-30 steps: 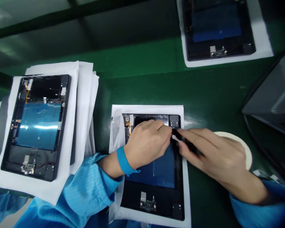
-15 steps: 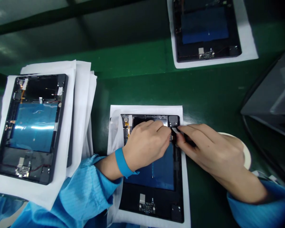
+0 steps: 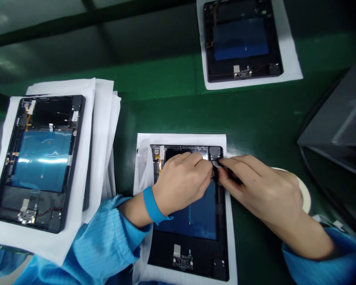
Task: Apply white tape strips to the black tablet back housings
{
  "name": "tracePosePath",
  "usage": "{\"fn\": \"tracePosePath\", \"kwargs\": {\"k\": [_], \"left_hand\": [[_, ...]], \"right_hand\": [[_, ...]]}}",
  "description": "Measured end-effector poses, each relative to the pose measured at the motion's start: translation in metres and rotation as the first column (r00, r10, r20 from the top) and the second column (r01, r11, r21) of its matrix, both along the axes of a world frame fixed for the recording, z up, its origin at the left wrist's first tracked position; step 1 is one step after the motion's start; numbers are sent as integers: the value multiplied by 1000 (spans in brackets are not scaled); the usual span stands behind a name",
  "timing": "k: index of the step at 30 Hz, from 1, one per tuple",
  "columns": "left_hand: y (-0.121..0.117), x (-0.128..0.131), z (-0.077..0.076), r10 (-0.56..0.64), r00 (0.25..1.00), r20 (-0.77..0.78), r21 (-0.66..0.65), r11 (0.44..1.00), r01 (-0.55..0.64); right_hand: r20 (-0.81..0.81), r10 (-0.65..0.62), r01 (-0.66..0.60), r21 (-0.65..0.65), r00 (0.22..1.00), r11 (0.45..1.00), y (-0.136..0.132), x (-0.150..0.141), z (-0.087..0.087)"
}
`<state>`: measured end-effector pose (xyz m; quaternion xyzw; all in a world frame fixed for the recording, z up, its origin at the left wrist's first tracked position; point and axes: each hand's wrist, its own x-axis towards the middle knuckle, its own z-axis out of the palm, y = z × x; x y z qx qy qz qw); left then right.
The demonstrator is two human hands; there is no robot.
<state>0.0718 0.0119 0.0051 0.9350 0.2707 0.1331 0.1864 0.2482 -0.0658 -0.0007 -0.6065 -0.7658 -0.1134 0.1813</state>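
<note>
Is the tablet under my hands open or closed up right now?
Open. The tablet's insides show: the blue panel and small circuit board lie exposed, with no cover over them.

Three open tablets (image 3: 192,237) (image 3: 41,158) (image 3: 242,39), on white sheets (image 3: 103,118); left hand (image 3: 182,184) and right hand (image 3: 261,190), fingertips at centre tablet's upper right; blue wristband (image 3: 153,206); tape roll (image 3: 305,196); green table (image 3: 166,111).

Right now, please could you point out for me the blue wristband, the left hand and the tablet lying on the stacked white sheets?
Blue wristband (image 3: 153,206): head view, on its broad band.
Left hand (image 3: 180,178): head view, on its back.
Tablet on the stacked sheets (image 3: 43,158): head view, on its blue panel.
</note>
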Motion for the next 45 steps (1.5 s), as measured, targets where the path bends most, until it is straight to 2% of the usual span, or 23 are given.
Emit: {"fn": "tracePosePath", "kwargs": {"k": [6, 15, 24, 27, 32, 37, 41, 45], "left_hand": [[0, 0, 1, -6, 999, -33, -18, 1000, 6], [-3, -1, -1, -10, 999, -38, 16, 1000, 11], [-4, -2, -2, -27, 997, -76, 7, 1000, 27], [-4, -3, 0, -30, 997, -76, 20, 999, 32], [-4, -5, 8, -43, 990, -134, 6, 999, 45], [2, 4, 16, 56, 978, -199, -137, 987, -84], [5, 13, 19, 127, 963, -236, -176, 970, -171], [6, 17, 22, 136, 950, -280, -219, 955, -201]], "right_hand": [[-81, -22, 17, -62, 996, 998, -1, 0, -2], [-78, 71, -74, -43, 994, 996, -2, -1, -1], [122, 117, -108, -79, 986, 991, -10, -10, 10], [149, 96, -86, -72, 984, 994, -17, -10, 8], [-77, 123, -129, -79, 989, 989, -23, 2, -7], [-283, 96, -135, -122, 954, 983, -21, 10, -14], [-330, 86, -126, -103, 940, 987, -20, 13, -13], [-307, 100, -135, -95, 947, 986, -20, 16, -11]]}}
